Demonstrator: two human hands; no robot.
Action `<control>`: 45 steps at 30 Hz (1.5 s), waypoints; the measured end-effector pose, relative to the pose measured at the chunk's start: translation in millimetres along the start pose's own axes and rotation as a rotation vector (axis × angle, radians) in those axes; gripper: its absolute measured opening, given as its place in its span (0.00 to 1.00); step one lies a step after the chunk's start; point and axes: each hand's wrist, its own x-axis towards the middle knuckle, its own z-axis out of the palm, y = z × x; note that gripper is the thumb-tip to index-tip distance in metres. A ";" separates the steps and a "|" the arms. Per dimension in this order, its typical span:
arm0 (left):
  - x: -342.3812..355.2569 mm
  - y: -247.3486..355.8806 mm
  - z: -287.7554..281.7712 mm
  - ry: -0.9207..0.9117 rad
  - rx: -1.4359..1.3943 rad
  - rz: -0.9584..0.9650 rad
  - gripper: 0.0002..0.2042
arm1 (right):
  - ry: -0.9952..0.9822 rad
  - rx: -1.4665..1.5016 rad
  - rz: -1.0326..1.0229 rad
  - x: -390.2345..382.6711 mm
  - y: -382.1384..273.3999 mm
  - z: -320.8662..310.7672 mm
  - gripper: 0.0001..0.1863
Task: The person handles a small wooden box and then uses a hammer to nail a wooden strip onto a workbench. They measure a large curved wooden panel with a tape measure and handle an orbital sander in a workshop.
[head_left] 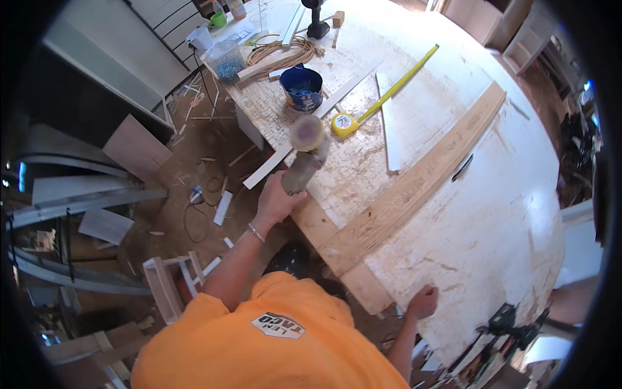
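My left hand (280, 196) is closed around a grey-brown, bottle-like cylinder (300, 172) with a round, purplish end. It is held over the table's left edge, and blur hides its exact kind. Just beyond it stand a dark blue tub (302, 89) of small blue pieces and a yellow tape measure (344, 124) with its blade pulled out. A white strip (267, 167) passes behind the cylinder and overhangs the edge. My right hand (424, 301) is a fist at the near edge of the table, with nothing showing in it.
A long wooden board (414, 175) lies diagonally across the white worktable (479, 240), beside a white tapered strip (389, 129). A coiled tan hose (285, 55) and a cordless drill (317, 19) are at the back. Offcuts litter the floor at left; clamps (508, 324) crowd the near right.
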 end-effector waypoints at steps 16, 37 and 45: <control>258.3 -88.2 -35.7 0.272 0.433 -0.147 0.34 | -0.045 0.161 0.124 2.2 -127.4 -5.5 0.11; 157.8 -32.3 -33.5 0.203 0.119 0.490 0.13 | -0.641 0.710 0.466 -104.6 -99.8 -142.2 0.21; 200.3 81.5 108.6 -0.053 0.241 0.704 0.27 | -0.442 0.718 -0.214 -92.7 -293.1 -212.4 0.10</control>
